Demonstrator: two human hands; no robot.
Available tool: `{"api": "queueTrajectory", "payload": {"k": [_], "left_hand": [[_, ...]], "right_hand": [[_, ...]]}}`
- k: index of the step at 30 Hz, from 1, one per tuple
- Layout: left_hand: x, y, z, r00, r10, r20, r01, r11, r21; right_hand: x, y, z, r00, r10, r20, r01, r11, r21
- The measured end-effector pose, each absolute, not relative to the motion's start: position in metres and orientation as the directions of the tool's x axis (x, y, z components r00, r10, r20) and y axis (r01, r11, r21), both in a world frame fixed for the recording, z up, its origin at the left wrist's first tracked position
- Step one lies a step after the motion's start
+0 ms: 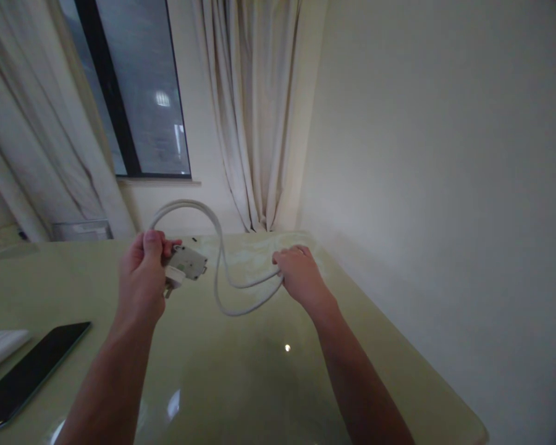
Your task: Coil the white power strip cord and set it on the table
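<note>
A doubled white power cable [222,247] arches up from my left hand [143,262] and runs across to my right hand [301,272]. My left hand is closed around one end of it. Out of that grip stick a white plug [175,276] with metal prongs and a flat, light-grey block [191,262] with small marks on its face; what kind of block it is, I cannot make out. The fingers of my right hand pinch the other end of the cable loop, above the table. Part of the cable is hidden inside both hands.
The glossy pale-green table [241,377] meets the wall [421,185] along its right side. A black tablet or phone [32,371] and a white object [2,349] lie at the left. Curtains [254,111] and a dark-framed window [139,86] are behind; a small dark bit [194,239] lies near the far edge.
</note>
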State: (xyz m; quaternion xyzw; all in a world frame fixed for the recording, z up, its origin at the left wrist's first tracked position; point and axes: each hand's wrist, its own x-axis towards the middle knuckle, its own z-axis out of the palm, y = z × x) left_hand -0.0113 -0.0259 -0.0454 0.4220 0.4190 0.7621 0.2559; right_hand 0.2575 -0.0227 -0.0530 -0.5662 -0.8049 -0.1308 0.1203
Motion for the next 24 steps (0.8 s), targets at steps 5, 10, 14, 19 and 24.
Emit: {"api": "queueTrajectory", "payload": {"k": [5, 10, 14, 19, 24], "left_hand": [[-0.015, -0.034, -0.037, -0.542, 0.685, 0.487, 0.024, -0.567, 0.824], [-0.014, -0.044, -0.032, -0.478, 0.713, 0.512, 0.041, -0.564, 0.824], [0.001, -0.051, -0.036, -0.370, 0.833, 0.411, 0.097, -0.406, 0.909], [0.028, -0.062, -0.035, -0.080, 0.883, 0.462, 0.181, -0.443, 0.878], [0.039, -0.073, -0.031, 0.263, 0.823, 0.504, 0.227, -0.560, 0.797]], "right_hand": [[0.259, 0.010, -0.095, -0.255, 0.944, 0.209, 0.966, 0.242, 0.086], [0.279, 0.023, -0.106, -0.199, 0.906, 0.375, 0.977, 0.214, 0.001], [0.266, 0.008, -0.081, -0.239, 0.820, 0.521, 0.793, 0.474, -0.383], [0.228, -0.024, -0.054, -0.228, 0.653, 0.722, 0.352, 0.747, -0.565], [0.225, -0.036, -0.050, -0.144, 0.516, 0.844, 0.488, 0.779, -0.393]]}}
